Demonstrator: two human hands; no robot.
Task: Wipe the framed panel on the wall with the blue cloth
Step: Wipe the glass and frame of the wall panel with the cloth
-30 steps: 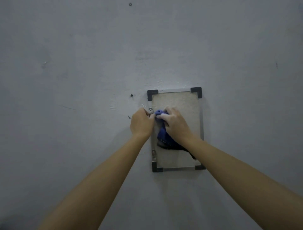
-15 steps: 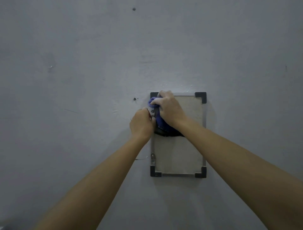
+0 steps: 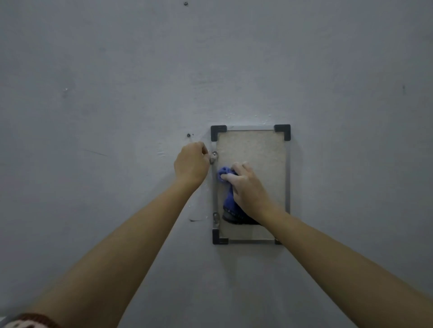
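On the grey wall [image 3: 117,70] ahead, the framed panel [image 3: 262,149] hangs upright, a beige board in a thin metal frame with black corner caps. Compared with half a second ago, the right hand [image 3: 248,187] has dropped from the panel's top left corner to its left-centre area, and the blue cloth [image 3: 228,199] has come down with it; the upper part of the board, covered before, is now exposed. The right hand is closed over the bunched cloth and presses it flat against the board, fingers curled over the cloth's upper end, the rest of it trailing down under the palm toward the wrist. The left hand [image 3: 191,164] has held its place at the frame's left edge, curled into a loose fist, fingertips touching the upper of two small metal fittings [image 3: 214,156]; whether it pinches the fitting or merely rests on it cannot be told. The lower fitting [image 3: 215,216] sits further down the same edge.

Wall surface: dull painted plaster, scuffed, with a small dark hole [image 3: 188,135] left of the panel, another fixing point [image 3: 185,3] near the top edge of view, and a dark mark [image 3: 195,220] beside the left forearm. A patterned sleeve cuff [image 3: 30,322] shows at the lower left corner.
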